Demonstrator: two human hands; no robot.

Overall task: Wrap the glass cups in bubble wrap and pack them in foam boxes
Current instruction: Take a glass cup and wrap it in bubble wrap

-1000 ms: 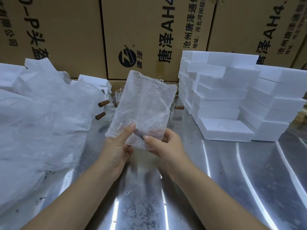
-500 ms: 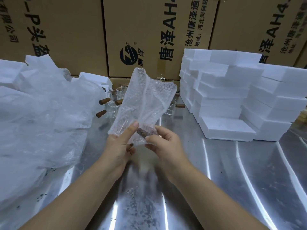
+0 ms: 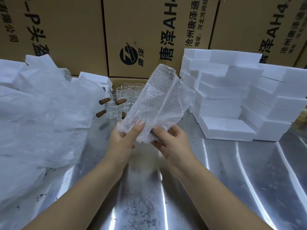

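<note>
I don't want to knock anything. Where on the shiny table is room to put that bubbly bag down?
Biggest bare patch of the steel table: front right, between the right hand and the foam boxes. A narrower strip lies between the two forearms. Crowded: the left, under the plastic wrap heap, and the back middle, where glass cups stand.

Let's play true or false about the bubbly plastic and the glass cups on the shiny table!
1. The left hand and the right hand both hold the clear bubble wrap piece. True.
2. It lies flat on the shiny metal table. False: it is held up above the table.
3. The clear glass cups with brown wooden handles stand behind it. True.
4. The big boxes at the back are blue plastic. False: they are brown cardboard boxes with black writing.
</note>
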